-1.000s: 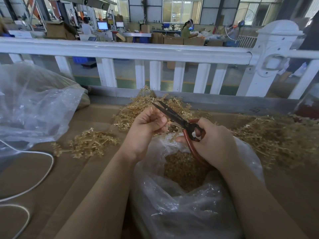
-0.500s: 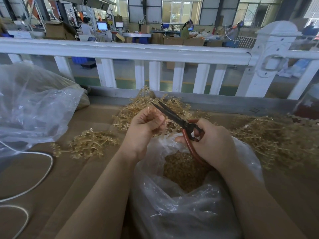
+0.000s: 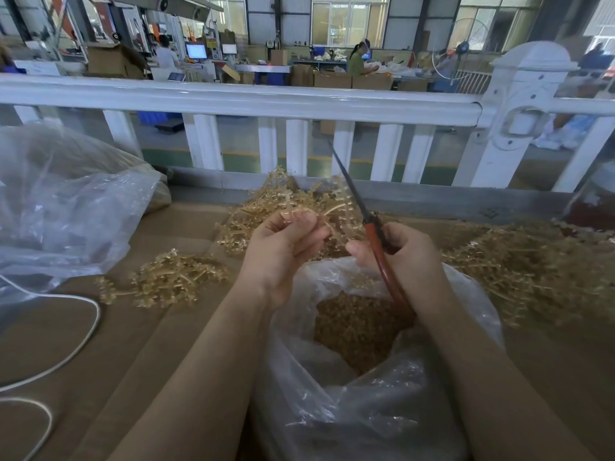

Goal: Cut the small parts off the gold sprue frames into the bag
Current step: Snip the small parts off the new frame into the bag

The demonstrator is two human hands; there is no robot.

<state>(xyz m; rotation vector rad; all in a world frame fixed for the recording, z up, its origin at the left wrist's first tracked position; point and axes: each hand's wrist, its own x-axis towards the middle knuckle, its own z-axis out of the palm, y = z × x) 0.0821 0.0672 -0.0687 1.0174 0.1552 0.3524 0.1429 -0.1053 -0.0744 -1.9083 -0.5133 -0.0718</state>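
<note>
- While my left hand (image 3: 283,247) pinched a gold sprue frame (image 3: 327,211) between curled fingertips, I held it above the far rim of the bag (image 3: 376,410), at about twelve o'clock from the bag's mouth.
- My right hand (image 3: 409,257) was wrapped around the red handles of the scissors (image 3: 372,234), blades together and pointing up toward eleven o'clock, just beside the frame at its three o'clock.
- Because the cut parts (image 3: 352,324) already lay heaped in the bag, I judged the job well under way, with plenty of frames left in the pile (image 3: 532,271) at three o'clock and the smaller heap (image 3: 173,281) at nine o'clock on the table (image 3: 76,377).
- To cut well, I needed to part the blades, bring them down beside the thin runner, and snip close to each part.
- I thought it wise to keep the frame over the bag's opening, so nothing would fall onto the table.
- My pinching fingertips sat near the blade path, so I reckoned I should grip the frame farther from the cut.
- A blurred frame told me little about which parts remained on it.
</note>
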